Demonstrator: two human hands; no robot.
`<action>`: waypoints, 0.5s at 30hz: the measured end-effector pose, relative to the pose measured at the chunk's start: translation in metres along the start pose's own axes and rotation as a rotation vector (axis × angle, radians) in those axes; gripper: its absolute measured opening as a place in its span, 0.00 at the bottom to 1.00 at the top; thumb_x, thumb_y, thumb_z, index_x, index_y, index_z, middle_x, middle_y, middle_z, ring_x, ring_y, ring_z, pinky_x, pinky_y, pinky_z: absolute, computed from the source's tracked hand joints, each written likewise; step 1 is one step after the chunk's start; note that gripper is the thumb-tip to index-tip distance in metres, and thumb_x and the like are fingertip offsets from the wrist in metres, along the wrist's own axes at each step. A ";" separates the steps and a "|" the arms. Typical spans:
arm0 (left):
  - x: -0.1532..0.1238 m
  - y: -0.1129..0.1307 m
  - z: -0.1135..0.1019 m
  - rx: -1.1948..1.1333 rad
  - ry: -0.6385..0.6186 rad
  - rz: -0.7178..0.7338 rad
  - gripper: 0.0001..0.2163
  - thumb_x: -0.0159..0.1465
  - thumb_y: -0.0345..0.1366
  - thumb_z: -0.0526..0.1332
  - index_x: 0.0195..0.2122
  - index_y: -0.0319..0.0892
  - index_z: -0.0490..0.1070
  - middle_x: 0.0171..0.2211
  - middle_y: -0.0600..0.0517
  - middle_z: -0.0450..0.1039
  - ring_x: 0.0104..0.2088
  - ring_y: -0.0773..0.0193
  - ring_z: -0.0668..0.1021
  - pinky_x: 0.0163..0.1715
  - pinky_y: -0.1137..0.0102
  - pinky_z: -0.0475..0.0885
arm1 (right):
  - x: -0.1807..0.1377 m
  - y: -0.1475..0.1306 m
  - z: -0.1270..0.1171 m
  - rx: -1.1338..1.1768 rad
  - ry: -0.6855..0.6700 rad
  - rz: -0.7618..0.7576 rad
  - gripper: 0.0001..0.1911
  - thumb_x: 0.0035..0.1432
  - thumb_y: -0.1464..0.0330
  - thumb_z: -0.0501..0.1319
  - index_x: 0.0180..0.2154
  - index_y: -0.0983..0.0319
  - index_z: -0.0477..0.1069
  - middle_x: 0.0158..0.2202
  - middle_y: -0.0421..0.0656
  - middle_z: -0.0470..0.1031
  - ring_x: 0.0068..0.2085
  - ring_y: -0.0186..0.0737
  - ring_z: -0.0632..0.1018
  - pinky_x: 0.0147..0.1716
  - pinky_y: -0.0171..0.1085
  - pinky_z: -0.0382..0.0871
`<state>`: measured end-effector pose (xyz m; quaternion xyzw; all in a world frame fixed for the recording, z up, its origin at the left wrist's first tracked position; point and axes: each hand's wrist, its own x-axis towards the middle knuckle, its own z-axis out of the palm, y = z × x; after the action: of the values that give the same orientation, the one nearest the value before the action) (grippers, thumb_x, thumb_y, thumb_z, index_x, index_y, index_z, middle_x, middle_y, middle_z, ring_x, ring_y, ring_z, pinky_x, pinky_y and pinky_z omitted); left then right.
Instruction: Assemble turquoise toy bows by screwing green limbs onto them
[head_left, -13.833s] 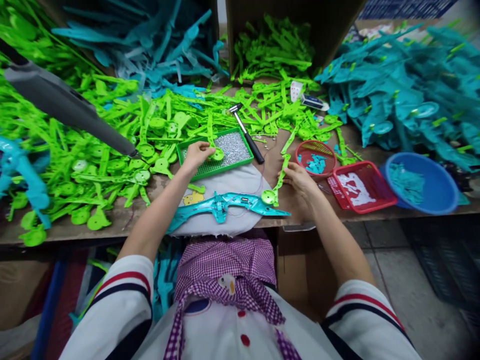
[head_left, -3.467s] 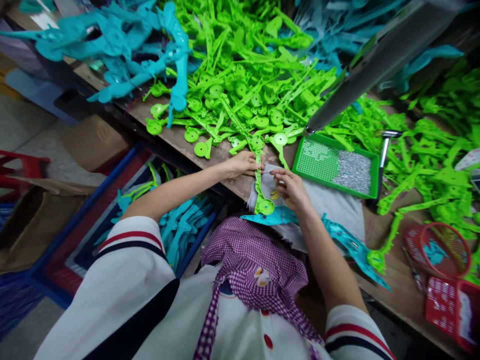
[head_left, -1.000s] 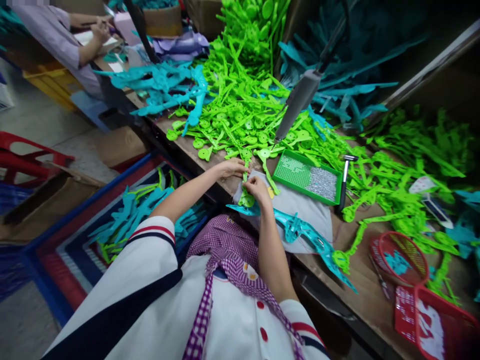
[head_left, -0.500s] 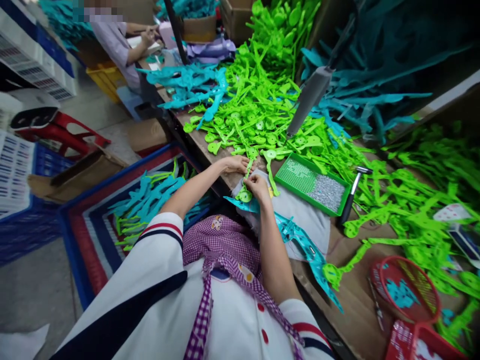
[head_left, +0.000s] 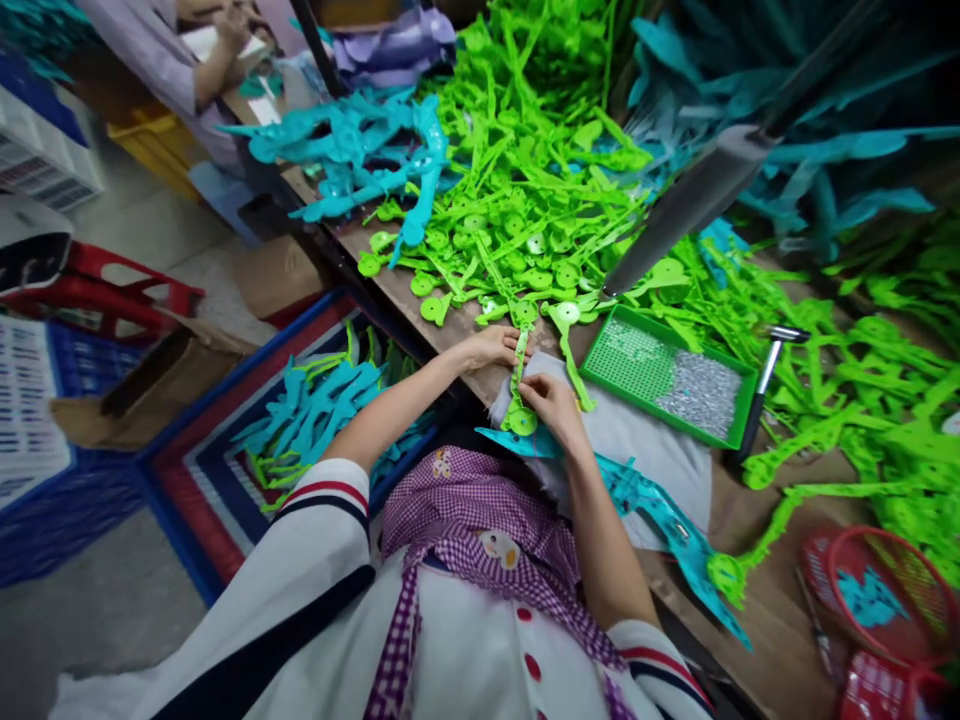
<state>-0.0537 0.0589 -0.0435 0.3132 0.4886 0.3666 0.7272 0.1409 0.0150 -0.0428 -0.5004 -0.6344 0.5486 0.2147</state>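
Note:
My left hand (head_left: 496,347) is closed on the narrow upper stretch of a long lime-green plastic part (head_left: 519,416), whose round disc end points toward me. My right hand (head_left: 553,402) pinches at the same part a little above that disc; its fingertips hide any small piece between them. Beneath the disc lies a translucent blue plastic part (head_left: 660,505), slanting along the table's near edge and partly covered by my right forearm. Both rest over a grey cloth (head_left: 637,440). Just right of my hands, another lime-green part (head_left: 568,345) lies partly on the cloth.
A green tray (head_left: 667,375) holds pale and silvery small pieces, with a hammer (head_left: 765,390) beside it. Lime-green parts (head_left: 525,200) are heaped behind. A grey tool (head_left: 682,210) hangs over them. Red baskets (head_left: 885,590) stand right; a blue crate (head_left: 180,520) sits left. A co-worker's arm (head_left: 214,75) shows.
The view has shifted, so the table's contents appear lower and farther right. Both hands stay on the lime-green part, with hardly any change in their grip.

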 end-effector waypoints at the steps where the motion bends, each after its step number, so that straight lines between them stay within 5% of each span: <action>1: 0.001 -0.001 0.000 -0.011 -0.011 0.003 0.22 0.46 0.13 0.67 0.42 0.35 0.71 0.39 0.42 0.82 0.34 0.62 0.83 0.42 0.64 0.77 | -0.002 -0.002 0.001 -0.039 0.013 -0.009 0.16 0.54 0.56 0.62 0.34 0.62 0.74 0.28 0.42 0.78 0.30 0.39 0.75 0.33 0.37 0.68; 10: 0.003 -0.004 0.002 -0.030 -0.026 -0.006 0.22 0.46 0.12 0.65 0.41 0.36 0.69 0.36 0.48 0.80 0.34 0.64 0.82 0.45 0.63 0.76 | -0.002 -0.027 0.009 -0.406 0.087 0.213 0.11 0.57 0.61 0.62 0.33 0.61 0.77 0.29 0.43 0.80 0.31 0.39 0.75 0.33 0.36 0.63; 15: 0.006 -0.005 0.003 0.026 -0.027 0.014 0.22 0.47 0.12 0.64 0.42 0.36 0.68 0.37 0.47 0.80 0.36 0.63 0.82 0.48 0.62 0.76 | -0.003 -0.027 0.004 -0.409 0.080 0.163 0.14 0.58 0.59 0.61 0.34 0.63 0.80 0.29 0.44 0.80 0.31 0.39 0.75 0.33 0.37 0.64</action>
<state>-0.0486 0.0608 -0.0498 0.3309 0.4811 0.3611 0.7271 0.1278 0.0129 -0.0184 -0.6047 -0.6807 0.4038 0.0888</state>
